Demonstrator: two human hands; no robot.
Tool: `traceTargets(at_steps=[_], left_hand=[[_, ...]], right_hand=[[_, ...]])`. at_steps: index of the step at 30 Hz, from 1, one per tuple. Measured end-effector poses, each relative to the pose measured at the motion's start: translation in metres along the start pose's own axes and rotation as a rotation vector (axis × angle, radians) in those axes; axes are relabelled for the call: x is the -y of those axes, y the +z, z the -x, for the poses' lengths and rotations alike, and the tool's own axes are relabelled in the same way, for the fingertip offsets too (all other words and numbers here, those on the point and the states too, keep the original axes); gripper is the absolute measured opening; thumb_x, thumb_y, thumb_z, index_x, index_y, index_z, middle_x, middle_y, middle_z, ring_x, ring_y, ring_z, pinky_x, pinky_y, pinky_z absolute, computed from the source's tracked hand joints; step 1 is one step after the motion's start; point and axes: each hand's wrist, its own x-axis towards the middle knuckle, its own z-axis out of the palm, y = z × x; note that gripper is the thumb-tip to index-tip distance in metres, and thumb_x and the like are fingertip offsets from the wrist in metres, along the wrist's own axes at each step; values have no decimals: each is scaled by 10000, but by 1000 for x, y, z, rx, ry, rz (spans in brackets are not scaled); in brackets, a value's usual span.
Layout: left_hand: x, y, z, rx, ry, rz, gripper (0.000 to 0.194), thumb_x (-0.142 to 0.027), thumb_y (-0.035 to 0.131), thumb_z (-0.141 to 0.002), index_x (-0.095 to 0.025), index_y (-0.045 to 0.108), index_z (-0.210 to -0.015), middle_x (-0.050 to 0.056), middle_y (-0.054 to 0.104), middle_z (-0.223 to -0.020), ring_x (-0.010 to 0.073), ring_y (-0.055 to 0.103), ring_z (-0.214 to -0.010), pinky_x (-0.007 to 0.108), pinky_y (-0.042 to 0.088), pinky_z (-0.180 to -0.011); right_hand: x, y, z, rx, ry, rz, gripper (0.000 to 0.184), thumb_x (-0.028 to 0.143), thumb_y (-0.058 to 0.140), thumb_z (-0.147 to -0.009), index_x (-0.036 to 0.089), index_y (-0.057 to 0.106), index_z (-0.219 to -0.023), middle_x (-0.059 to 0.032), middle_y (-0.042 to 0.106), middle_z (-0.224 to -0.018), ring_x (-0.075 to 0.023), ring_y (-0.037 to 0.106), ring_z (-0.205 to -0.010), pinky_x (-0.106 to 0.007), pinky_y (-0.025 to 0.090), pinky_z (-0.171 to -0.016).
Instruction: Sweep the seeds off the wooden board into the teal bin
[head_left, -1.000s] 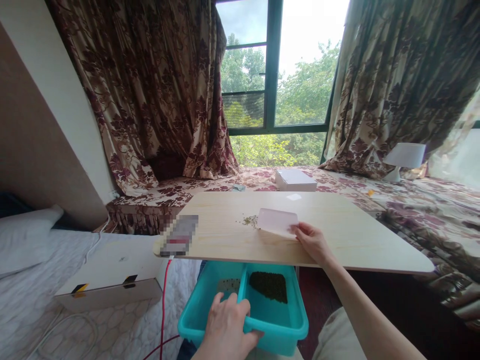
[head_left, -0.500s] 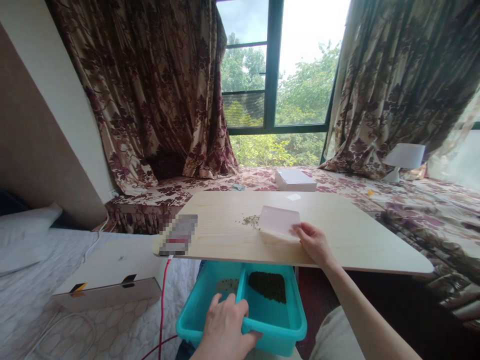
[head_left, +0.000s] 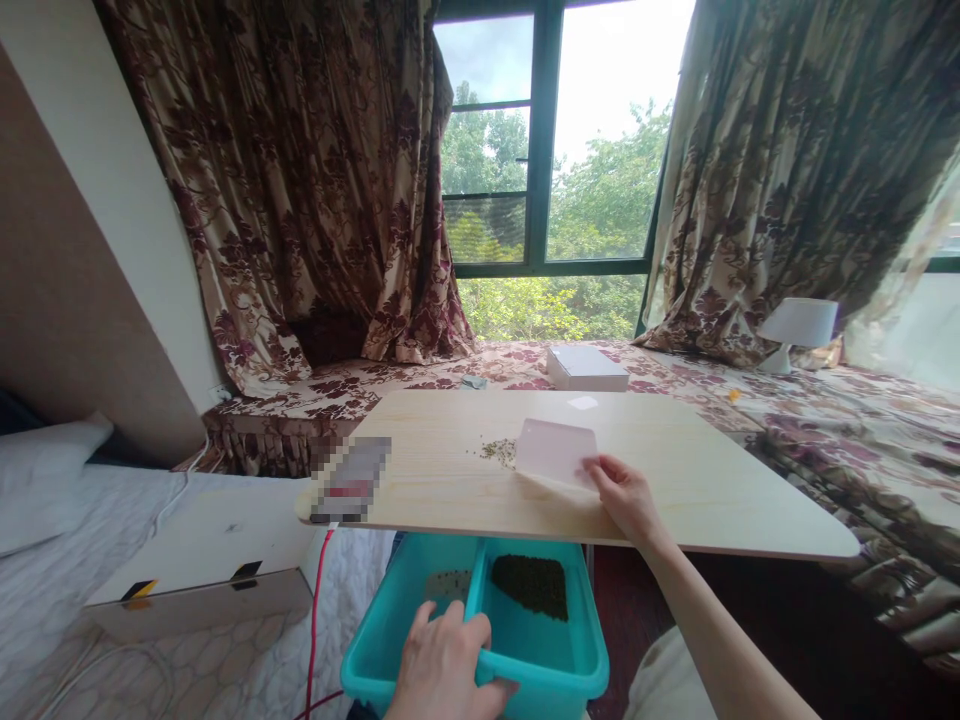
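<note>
My right hand (head_left: 621,492) pinches the lower right corner of a translucent whitish plastic sheet (head_left: 556,450), which is held tilted over the pale wooden board (head_left: 697,480). Against the sheet's left edge lies a small scatter of greenish-brown seeds or grains (head_left: 498,451). Below the board's near edge is a teal two-compartment tub (head_left: 550,668). My left hand (head_left: 448,655) grips it at the divider and near rim, thumb over the rim. In the right compartment rests a heap of dark green grains (head_left: 531,585); the left one holds a thinner pale, speckled patch (head_left: 448,583), partly behind my fingers.
A blurred-out phone-like object (head_left: 352,480) lies on the board's left end, with a red cable (head_left: 318,610) hanging from it. A white box (head_left: 202,570) sits on the bed at left. Behind the board are another white box (head_left: 587,368) and a lamp (head_left: 798,325).
The whole view has shifted slightly, with the scene sitting a little lower and further left. Both hands keep their grips, and the seeds look much the same.
</note>
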Motion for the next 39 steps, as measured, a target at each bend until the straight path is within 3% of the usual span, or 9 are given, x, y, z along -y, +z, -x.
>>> traceTargets(at_steps=[5,12,20,28,39], left_hand=[[0,1,-1,3,0,-17,205,-388,617,-698,-244,654,-839,36,615,-914,239,565,-951,400,272,-999],[1,1,1,-2,1,-7,200,-381,601,-710,-243,647,-846,34,617,-926,231,567,-953,399,248,-1017],[0,1,0,-3,-5,-25,203,-386,607,-703,-242,652,-838,37,617,-909,240,564,-937,397,266,-1005],[1,1,1,1,-4,15,194,-382,607,-700,-245,648,-832,28,614,-920,233,560,-955,405,246,-1020],[3,6,2,-69,18,10,163,-380,594,-718,-240,641,-787,17,612,-859,217,574,-903,392,271,-997]], right_hand=[[-3,1,-1,19,-14,6,345,503,568,-722,178,685,-717,-55,708,-708,-205,627,-682,-281,478,-603],[-5,2,-1,34,-5,-4,394,550,586,-719,173,695,-756,-59,708,-722,-193,610,-637,-262,455,-520],[-4,2,-2,78,-11,-29,392,548,585,-721,175,697,-761,-62,721,-753,-209,643,-716,-283,488,-621],[2,1,1,37,37,-35,398,550,602,-704,170,698,-770,-68,723,-753,-201,631,-660,-246,434,-486],[0,2,0,44,11,-58,378,542,598,-707,170,664,-711,-63,704,-716,-192,618,-671,-262,453,-570]])
